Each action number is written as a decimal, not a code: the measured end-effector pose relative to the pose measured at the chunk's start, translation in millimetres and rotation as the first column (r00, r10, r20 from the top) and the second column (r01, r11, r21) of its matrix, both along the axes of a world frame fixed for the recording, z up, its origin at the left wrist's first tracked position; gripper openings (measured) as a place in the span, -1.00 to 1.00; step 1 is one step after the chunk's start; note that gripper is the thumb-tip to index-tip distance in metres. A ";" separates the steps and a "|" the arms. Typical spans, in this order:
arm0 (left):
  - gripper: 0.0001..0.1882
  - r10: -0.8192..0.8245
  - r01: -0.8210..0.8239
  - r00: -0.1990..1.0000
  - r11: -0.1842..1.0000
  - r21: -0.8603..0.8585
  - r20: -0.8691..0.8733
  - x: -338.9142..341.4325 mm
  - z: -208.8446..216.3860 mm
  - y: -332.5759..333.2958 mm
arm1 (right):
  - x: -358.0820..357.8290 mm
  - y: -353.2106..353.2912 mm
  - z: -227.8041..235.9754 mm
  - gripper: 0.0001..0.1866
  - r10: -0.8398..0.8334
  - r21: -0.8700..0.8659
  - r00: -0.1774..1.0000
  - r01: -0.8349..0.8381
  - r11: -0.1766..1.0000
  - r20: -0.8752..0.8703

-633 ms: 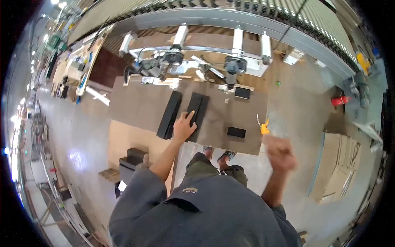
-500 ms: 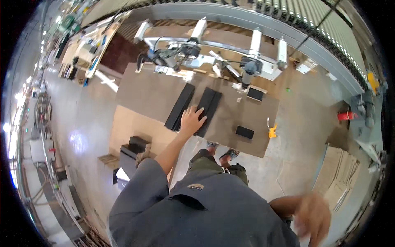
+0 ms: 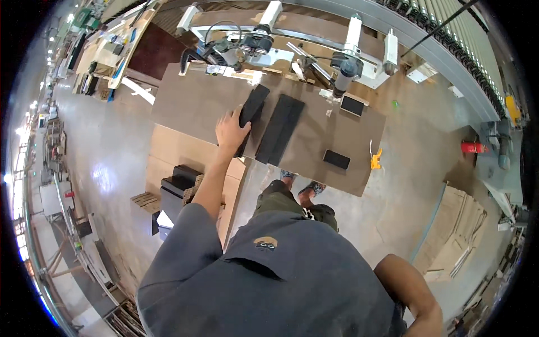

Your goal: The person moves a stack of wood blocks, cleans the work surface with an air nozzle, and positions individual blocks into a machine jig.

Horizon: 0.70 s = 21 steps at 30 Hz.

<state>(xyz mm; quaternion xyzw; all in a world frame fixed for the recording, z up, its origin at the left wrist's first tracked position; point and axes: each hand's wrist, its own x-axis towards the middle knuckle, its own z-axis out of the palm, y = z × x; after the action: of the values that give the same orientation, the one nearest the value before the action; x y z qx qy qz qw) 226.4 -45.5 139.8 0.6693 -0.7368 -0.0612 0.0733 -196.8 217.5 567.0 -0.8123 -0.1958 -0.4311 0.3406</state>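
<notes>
Two long black bars lie side by side on the brown flat-topped table [image 3: 314, 146] in the head view, both slanting from near left to far right. The person's left hand [image 3: 229, 132] is clamped around the left black bar [image 3: 255, 102], its thumb along the right side and the fingers along the left. Most of that bar stretches beyond the hand toward the far side; a dark strip also shows on the near side, and whether it is the same piece cannot be told. The right black bar [image 3: 281, 129], flat with a line running lengthwise, lies just right of the left hand, apart from it. The person's right hand is out of view, so its state cannot be told; only the bare right arm [image 3: 410, 289] shows, at the near right.

Farther right on the table lies a small black rectangular block [image 3: 337, 159], with a small black light-edged rectangle [image 3: 352, 105] beyond it. A yellow-orange plastic tool [image 3: 376, 159] is at the table's right edge. Grey metal machine heads [image 3: 347, 68] stand along the far edge.
</notes>
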 end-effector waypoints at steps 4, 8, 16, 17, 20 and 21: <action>-0.26 -0.090 0.072 0.946 0.995 -0.070 -0.311 -59.7 -0.1 22.6 | 3.6 3.6 -2.3 -0.71 -0.046 0.053 0.999 0.046 0.998 -0.002; -0.24 -0.102 0.062 0.907 0.992 -0.110 -0.410 -147.4 -64.3 51.5 | 8.0 8.0 -0.5 -0.78 -0.083 0.083 0.997 0.083 0.993 -0.003; -0.32 -0.230 0.163 0.847 0.971 -0.177 -0.480 -250.4 -123.9 40.3 | 41.8 -1.1 0.7 -0.75 -0.127 0.152 0.989 0.137 0.979 -0.075; -0.31 -0.242 0.210 0.853 0.970 -0.120 -0.462 -254.8 -124.4 39.3 | 44.2 -3.6 1.5 -0.75 -0.173 0.177 0.984 0.178 0.968 -0.041; -0.25 -0.321 0.291 0.847 0.947 -0.136 -0.423 -253.5 -126.7 39.4 | 50.6 -0.5 0.7 -0.75 -0.221 0.196 0.975 0.221 0.955 -0.021; -0.25 -0.328 0.301 0.844 0.944 -0.132 -0.423 -247.5 -127.3 40.8 | 52.0 3.7 -1.1 -0.75 -0.221 0.193 0.975 0.223 0.956 -0.033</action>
<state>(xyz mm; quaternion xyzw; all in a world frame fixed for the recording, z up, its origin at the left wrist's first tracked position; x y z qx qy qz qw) -21.0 -4.6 12.5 0.5056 -0.8023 -0.1995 0.2466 -144.8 221.3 565.9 -0.7940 -0.0583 -0.4794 0.3694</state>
